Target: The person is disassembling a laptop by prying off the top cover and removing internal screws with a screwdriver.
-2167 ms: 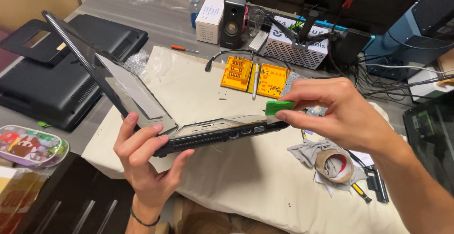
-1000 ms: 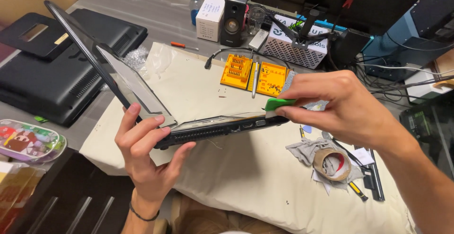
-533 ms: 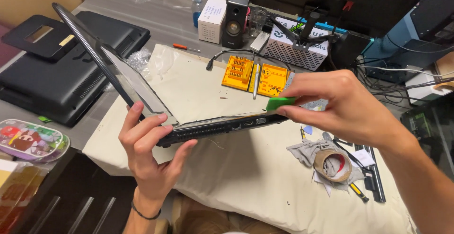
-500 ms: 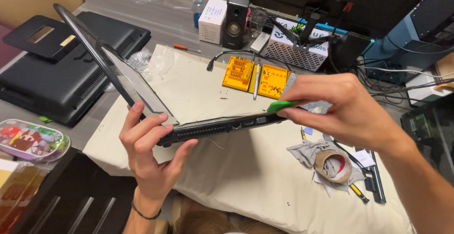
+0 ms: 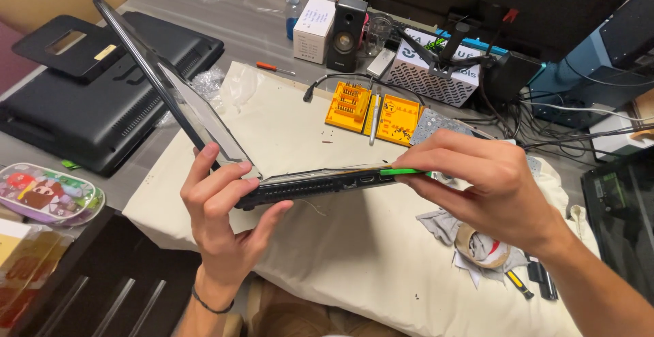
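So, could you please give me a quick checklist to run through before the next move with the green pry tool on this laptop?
1. Laptop held firm: the left hand grips its base edge, lifted off the cloth. Ok.
2. Green pry tool at the seam: the right hand pinches it with its tip at the laptop's edge. Ok.
3. Tip actually inside the seam: cannot tell.
4. Screen free of obstacles: the open lid tilts up over the black device on the left, apart from it. Ok.
5. Soft surface underneath: the cream cloth lies below. Ok.
6. Fingers away from the tip: cannot tell.
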